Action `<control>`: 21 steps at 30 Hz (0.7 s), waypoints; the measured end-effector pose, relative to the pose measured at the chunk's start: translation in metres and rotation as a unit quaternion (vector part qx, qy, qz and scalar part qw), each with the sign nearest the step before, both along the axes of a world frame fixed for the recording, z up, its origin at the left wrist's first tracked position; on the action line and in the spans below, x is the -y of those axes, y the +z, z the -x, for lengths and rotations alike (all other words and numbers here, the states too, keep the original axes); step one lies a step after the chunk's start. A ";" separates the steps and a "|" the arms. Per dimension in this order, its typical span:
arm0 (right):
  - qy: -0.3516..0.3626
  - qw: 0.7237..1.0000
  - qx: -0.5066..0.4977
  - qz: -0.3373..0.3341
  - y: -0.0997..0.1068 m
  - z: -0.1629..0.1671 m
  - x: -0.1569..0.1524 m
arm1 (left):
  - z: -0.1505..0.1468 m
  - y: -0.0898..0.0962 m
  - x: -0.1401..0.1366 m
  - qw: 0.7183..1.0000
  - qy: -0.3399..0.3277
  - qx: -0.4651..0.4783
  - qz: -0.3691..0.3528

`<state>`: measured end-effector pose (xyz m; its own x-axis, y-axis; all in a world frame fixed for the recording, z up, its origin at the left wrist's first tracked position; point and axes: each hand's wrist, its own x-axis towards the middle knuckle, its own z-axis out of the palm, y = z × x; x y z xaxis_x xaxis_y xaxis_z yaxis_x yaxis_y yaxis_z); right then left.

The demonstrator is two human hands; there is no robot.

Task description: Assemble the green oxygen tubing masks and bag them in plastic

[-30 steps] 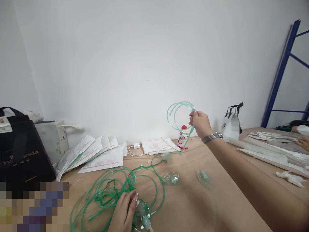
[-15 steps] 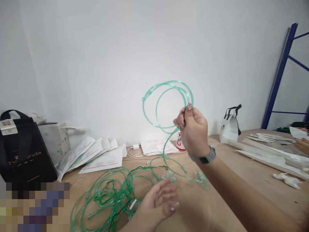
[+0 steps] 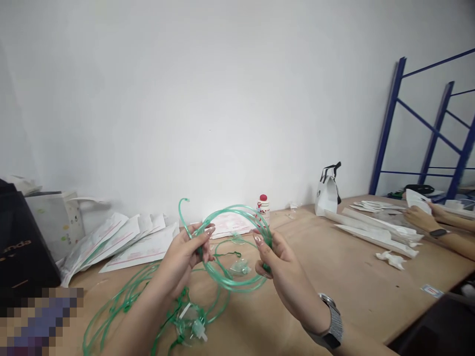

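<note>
1) Spreads across the back as a plain white wall (image 3: pixel 208 89), marked near the middle by a tiny dark speck (image 3: pixel 210 130)
2) Runs along the wall's foot as a brown-topped table (image 3: pixel 319 257), reaching a straight edge at lower right
3) Rises at right as a blue metal rack (image 3: pixel 437 132) with level and slanting bars
4) Lights the wall softly, shadows the table faintly
</note>
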<state>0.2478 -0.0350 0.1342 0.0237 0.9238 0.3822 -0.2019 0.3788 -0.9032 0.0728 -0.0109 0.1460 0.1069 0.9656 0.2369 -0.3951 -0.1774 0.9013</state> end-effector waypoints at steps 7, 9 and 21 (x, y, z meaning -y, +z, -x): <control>0.020 0.993 0.108 0.037 -0.020 -0.021 -0.012 | -0.012 -0.010 0.019 0.970 -0.096 -0.222 0.019; 0.031 0.990 0.128 0.046 -0.024 -0.026 -0.020 | -0.013 -0.014 0.023 0.966 -0.148 -0.213 0.017; 0.085 0.971 0.213 0.060 -0.031 -0.036 -0.041 | 0.001 -0.038 0.031 0.963 -0.238 -0.121 0.034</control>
